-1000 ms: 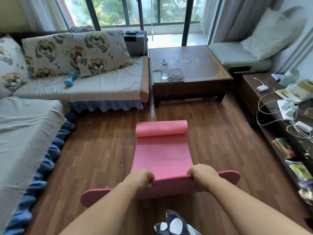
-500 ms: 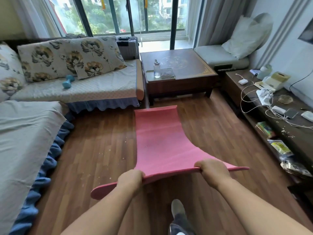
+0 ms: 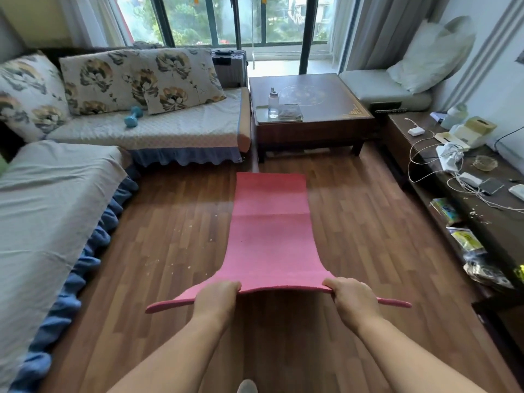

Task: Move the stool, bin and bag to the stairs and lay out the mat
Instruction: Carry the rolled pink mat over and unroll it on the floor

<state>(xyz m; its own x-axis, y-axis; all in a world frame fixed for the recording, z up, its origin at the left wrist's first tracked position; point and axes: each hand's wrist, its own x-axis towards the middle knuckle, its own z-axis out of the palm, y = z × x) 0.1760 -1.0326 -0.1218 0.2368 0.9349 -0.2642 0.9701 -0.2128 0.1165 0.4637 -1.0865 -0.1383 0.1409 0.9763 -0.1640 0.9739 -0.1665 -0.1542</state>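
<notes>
A pink mat [image 3: 270, 231] stretches away from me over the wooden floor, fully unrolled, its far end lying flat near the dark low table. Its near edge is lifted off the floor. My left hand [image 3: 217, 297] grips that edge left of centre and my right hand [image 3: 353, 297] grips it right of centre, fingers curled over the top. The mat's two near corners droop outward past my hands. No stool, bin, bag or stairs are in view.
A covered sofa [image 3: 158, 129] with floral cushions and a blue dumbbell [image 3: 132, 116] runs along the left. A dark low table [image 3: 309, 109] with a bottle stands ahead. A low cabinet [image 3: 465, 188] with cables lines the right. Crumbs dot the floor left of the mat.
The roll at the mat's far end has unrolled completely and now lies flat. I have stepped back, pulling the near edge with both hands, which have spread wider apart.
</notes>
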